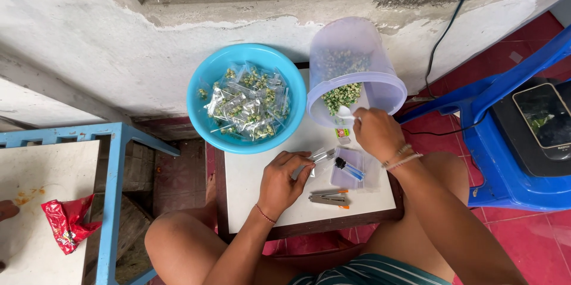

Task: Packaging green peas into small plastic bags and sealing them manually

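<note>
Right hand (376, 133): closed around a small white scoop (345, 113), dipped into the green pieces inside the tilted clear tub (351, 59).
Left hand (284, 178): fingers pinched on a small clear bag (322, 156), held just above the worktop (256, 178).
Bag handling: judged light, limp and slippery; best gripped at the open mouth.
Blue bowl (205, 77): filled packets are piled inside.
Stapler (329, 198): lies near the worktop's front edge.

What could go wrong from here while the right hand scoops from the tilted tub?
The tilted tub leans at the small table's far edge; a nudge from the right hand could tip it and spill the green pieces. The small clear bag in the left hand looks narrow, so pieces may miss it.
</note>
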